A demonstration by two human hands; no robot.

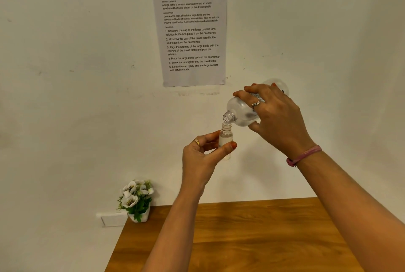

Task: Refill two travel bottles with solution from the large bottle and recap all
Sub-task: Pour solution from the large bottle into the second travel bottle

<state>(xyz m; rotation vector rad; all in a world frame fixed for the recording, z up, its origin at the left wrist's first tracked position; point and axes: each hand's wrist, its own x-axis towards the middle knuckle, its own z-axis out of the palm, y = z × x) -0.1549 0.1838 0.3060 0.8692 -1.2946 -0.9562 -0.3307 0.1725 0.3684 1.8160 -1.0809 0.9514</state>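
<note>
My left hand (202,157) holds a small clear travel bottle (225,138) upright and uncapped, well above the table. My right hand (276,114) grips the large clear bottle (240,111), tilted mouth-down to the left. Its open threaded neck sits right over the small bottle's mouth. Clear liquid fills part of the small bottle. No caps and no second travel bottle are in view.
A wooden table (252,234) lies below my arms. A small white pot of artificial flowers (137,200) stands at its back left corner, beside a white wall socket (111,219). A printed instruction sheet (189,30) hangs on the wall.
</note>
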